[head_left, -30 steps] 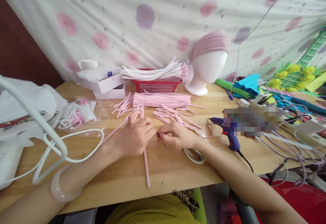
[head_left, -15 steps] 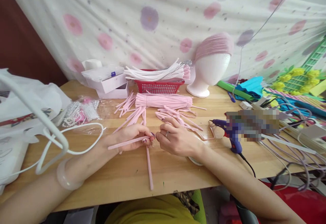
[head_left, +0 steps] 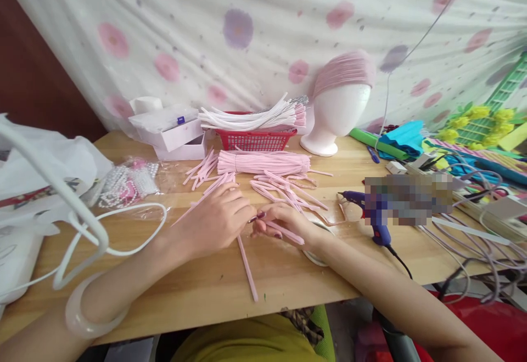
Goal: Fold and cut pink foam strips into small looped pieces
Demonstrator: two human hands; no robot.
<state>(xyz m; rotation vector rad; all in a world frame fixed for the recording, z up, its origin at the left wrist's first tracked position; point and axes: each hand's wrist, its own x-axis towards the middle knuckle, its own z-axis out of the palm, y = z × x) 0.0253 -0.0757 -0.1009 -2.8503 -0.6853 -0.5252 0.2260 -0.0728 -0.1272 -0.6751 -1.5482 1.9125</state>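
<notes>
1. Left hand (head_left: 216, 216): back toward the camera, fingers curled, tips meeting those of the right hand. Its grip is hidden; cannot tell what it holds.
2. Right hand (head_left: 286, 220): thumb and fingers pinched nearly together on a short pink stem (head_left: 293, 234), which slants across the palm side toward the wrist.
3. Longer pink strip (head_left: 248, 269): extends from below the hands toward the near edge of the tabletop (head_left: 185, 293). Cannot tell whether it joins the short one.
4. Beyond the hands: tied pink bundle (head_left: 263, 162), with loose pink stems (head_left: 284, 192) in front; red basket (head_left: 255, 141) behind it, white and pink stems on top.
5. Right side: blue glue gun (head_left: 382, 230), well apart from both hands.
</notes>
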